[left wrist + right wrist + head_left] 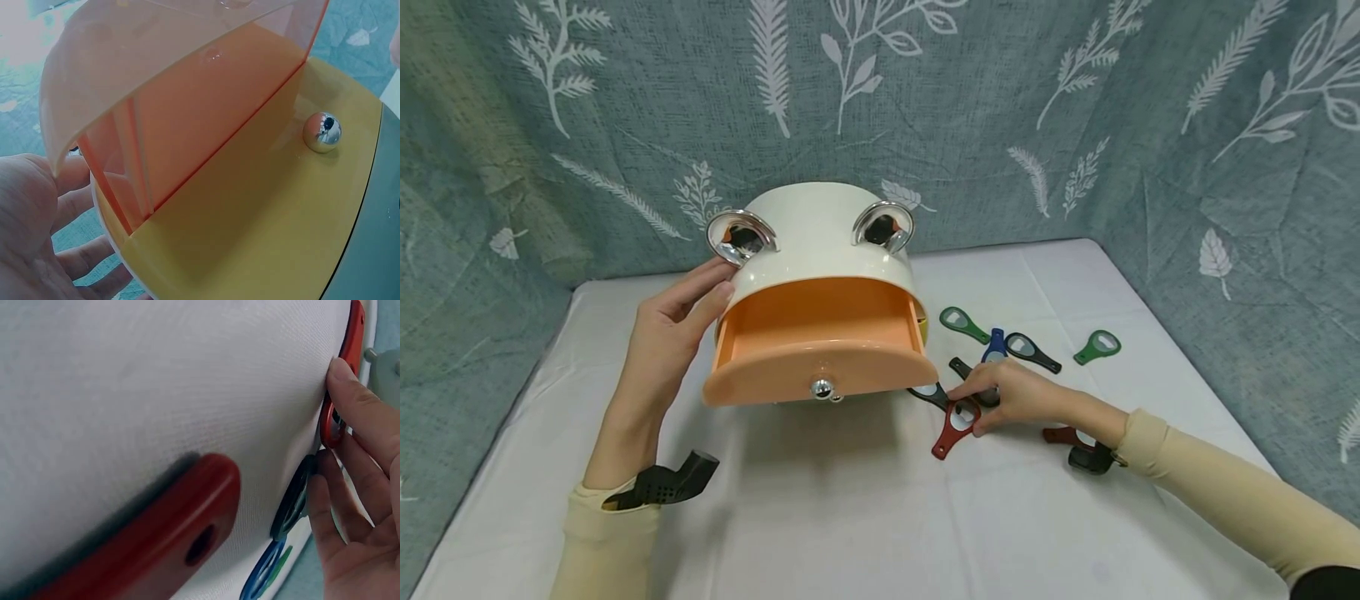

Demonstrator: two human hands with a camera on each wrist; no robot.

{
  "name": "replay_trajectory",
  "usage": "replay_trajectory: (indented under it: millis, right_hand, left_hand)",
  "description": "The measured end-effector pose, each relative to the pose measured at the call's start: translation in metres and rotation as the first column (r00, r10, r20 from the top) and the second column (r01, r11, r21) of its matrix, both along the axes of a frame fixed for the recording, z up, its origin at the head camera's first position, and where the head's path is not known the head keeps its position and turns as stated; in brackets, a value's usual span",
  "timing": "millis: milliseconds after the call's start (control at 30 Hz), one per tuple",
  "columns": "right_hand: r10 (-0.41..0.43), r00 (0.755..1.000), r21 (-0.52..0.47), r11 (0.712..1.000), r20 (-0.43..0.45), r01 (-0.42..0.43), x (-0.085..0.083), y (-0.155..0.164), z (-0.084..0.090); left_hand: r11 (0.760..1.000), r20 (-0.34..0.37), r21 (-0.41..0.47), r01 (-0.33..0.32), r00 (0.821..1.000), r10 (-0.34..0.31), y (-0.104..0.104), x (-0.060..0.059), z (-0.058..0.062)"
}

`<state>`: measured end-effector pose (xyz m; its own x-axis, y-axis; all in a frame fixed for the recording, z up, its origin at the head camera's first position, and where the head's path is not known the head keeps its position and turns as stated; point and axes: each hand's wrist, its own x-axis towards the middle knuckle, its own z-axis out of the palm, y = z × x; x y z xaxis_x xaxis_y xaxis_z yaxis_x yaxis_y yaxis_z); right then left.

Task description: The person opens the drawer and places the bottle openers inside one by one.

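While the left hand (666,333) rests with straight fingers and thumb against the left side of a rounded cream plastic cabinet (820,242), the right hand (1011,397) lies on a white cloth-covered table (850,517) to the right of it, fingertips pinching the ring-shaped head of a dark red plastic bottle opener (953,427). That opener lies flat on the cloth just below and right of the cabinet's front, its handle pointing toward the person. The cabinet's orange plastic drawer (820,350) stands pulled out, its curved front carrying a small shiny round metal knob (822,387); two chrome-rimmed openings (741,236) sit on the cabinet's top. In the left wrist view the palm and relaxed fingers (37,219) lie beside the translucent orange drawer wall, with a yellow panel and a chrome ball knob (322,132) beneath it. Beside the right hand lie other openers: a black one (931,394) touching the red one's head, a second black one (970,375) partly under the fingers, a blue one (996,343), a dark green one (964,324), a black one with a white head (1032,352), and a green one (1097,346) well apart at the right. Another dark red opener (1063,434) lies under the right wrist and fills the foreground of the right wrist view (156,531). A grey-green leaf-printed cloth (1000,108) hangs behind.
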<state>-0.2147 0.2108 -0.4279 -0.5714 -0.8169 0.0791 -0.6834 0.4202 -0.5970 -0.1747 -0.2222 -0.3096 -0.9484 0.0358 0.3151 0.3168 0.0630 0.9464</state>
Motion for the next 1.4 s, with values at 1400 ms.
replay_trajectory:
  millis: [1400]
  right_hand:
    - [0.088,0.950,0.171,0.985,-0.301,-0.037,0.005,-0.012,0.009]
  left_hand:
    - [0.990,-0.012,-0.134,-0.054,0.999,0.053,0.000,0.001,0.000]
